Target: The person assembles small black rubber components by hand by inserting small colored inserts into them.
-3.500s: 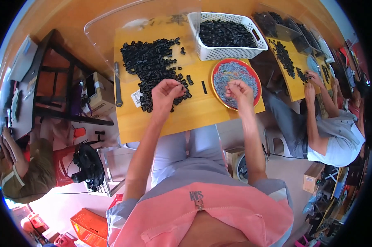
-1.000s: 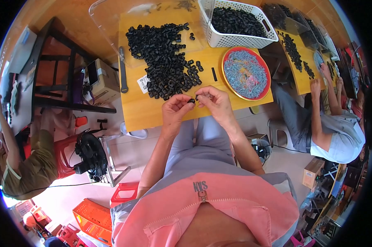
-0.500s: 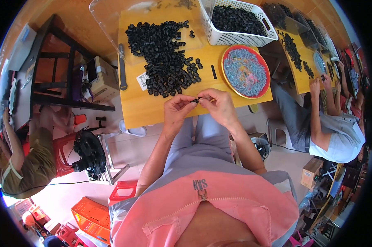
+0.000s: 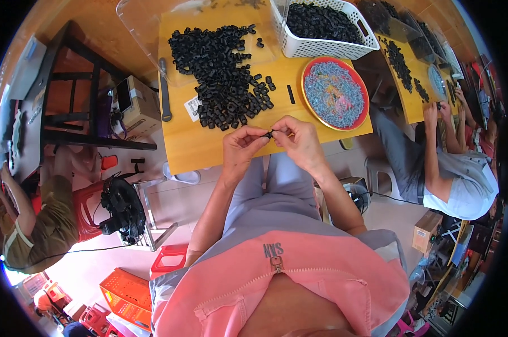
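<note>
Left fingers [image 4: 256,131]: pinching a black part [image 4: 268,135]
Right fingers [image 4: 281,137]: pinching its other side; one piece or two, I can't tell
Worktop [image 4: 193,153]: I hold the black part at its near edge
Slip: uneven pressure could flick it off

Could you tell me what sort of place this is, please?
Probably a small assembly workshop: a pile of small black parts and a red dish of tiny bluish-grey pieces sit on a wooden table, and a co-worker sits at another table.
</note>
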Available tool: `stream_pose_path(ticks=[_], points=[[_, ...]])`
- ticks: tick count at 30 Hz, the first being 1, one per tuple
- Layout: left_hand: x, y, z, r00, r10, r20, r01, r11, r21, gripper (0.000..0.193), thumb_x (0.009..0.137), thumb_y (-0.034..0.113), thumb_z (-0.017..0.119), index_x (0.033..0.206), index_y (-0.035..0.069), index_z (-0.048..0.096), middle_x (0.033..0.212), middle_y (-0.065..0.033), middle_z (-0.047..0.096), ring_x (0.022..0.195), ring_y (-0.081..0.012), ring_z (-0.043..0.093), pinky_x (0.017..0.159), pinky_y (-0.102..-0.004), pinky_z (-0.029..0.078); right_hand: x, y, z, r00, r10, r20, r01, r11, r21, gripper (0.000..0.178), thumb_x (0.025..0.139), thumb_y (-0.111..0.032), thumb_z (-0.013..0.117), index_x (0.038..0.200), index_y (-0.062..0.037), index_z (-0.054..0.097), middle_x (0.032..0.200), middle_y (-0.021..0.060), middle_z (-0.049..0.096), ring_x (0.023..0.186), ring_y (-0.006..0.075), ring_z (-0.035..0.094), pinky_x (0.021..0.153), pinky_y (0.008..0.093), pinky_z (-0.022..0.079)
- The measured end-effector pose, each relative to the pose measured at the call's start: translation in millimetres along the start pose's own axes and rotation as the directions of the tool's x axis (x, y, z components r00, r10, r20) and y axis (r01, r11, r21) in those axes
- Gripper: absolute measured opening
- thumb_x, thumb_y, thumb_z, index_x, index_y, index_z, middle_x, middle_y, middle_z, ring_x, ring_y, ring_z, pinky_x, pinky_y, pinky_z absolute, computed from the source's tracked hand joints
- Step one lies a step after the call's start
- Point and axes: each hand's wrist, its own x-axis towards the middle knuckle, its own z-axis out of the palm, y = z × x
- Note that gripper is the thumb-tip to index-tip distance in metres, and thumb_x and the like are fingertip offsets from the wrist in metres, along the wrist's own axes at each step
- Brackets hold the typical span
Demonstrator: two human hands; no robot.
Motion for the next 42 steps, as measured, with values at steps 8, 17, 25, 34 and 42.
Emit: stream_pose_path(ticks=[8,17,25,34,42], points=[[0.0,6.7,2.3,0.999,-0.04,0.008,0.039,0.999,0.034,0.013,0.075,-0.005,0.063,0.087,-0.002,0.063,0.082,-0.0051,0.063,0.072,-0.0078,0.058,0.068,-0.0192,0.046,1.3,6.0,-2.6,0.988,0.112,0.11,-0.143,0.933,0.33,0.003,0.081,0.003,0.054,0.083,0.0025,0.052,0.071,0.0036,0.055,0.061,0.0075,0.056,0.054,0.021,0.049],[1.0,1.0,-0.2,0.999,-0.048,0.004,0.048,0.999,-0.012,0.013,0.073,-0.005,0.065,0.086,-0.001,0.064,0.08,-0.0045,0.063,0.071,-0.0077,0.058,0.067,-0.0195,0.047,-1.1,8.8,6.7,0.994,-0.062,-0.085,0.066,0.997,0.044,0.007,0.075,0.001,0.057,0.078,0.0018,0.051,0.059,0.0073,0.054,0.051,0.0117,0.054,0.046,0.0261,0.041],[2.2,2.8,1.0,0.998,-0.057,0.004,0.057,0.998,0.004,0.011,0.072,-0.005,0.065,0.083,-0.002,0.063,0.078,-0.0051,0.063,0.069,-0.0077,0.058,0.064,-0.0189,0.047,2.2,10.2,5.1,0.999,-0.025,-0.026,0.027,0.994,0.107,0.007,0.073,0.004,0.057,0.074,0.0016,0.05,0.059,0.0107,0.054,0.05,0.0166,0.054,0.046,0.0285,0.041],[8.1,-13.5,14.1,0.992,0.039,-0.121,-0.023,0.991,0.131,0.006,0.073,-0.004,0.064,0.079,-0.003,0.063,0.073,-0.0035,0.062,0.064,-0.0054,0.056,0.058,-0.0177,0.045,5.9,20.4,7.2,0.986,-0.128,-0.111,0.118,0.989,-0.087,0.007,0.071,0.005,0.055,0.074,0.0018,0.05,0.06,0.0136,0.054,0.052,0.0255,0.055,0.049,0.0339,0.042],[13.3,-23.4,22.5,0.97,0.04,-0.24,-0.003,0.988,0.153,0.008,0.072,-0.004,0.063,0.08,-0.004,0.063,0.073,-0.0056,0.062,0.064,-0.0079,0.057,0.06,-0.0185,0.046,0.3,21.5,15.2,0.953,-0.25,-0.169,0.195,0.938,-0.285,0.021,0.066,0.003,0.065,0.083,0.002,0.052,0.07,0.0122,0.056,0.061,0.0218,0.058,0.055,0.0291,0.048]])
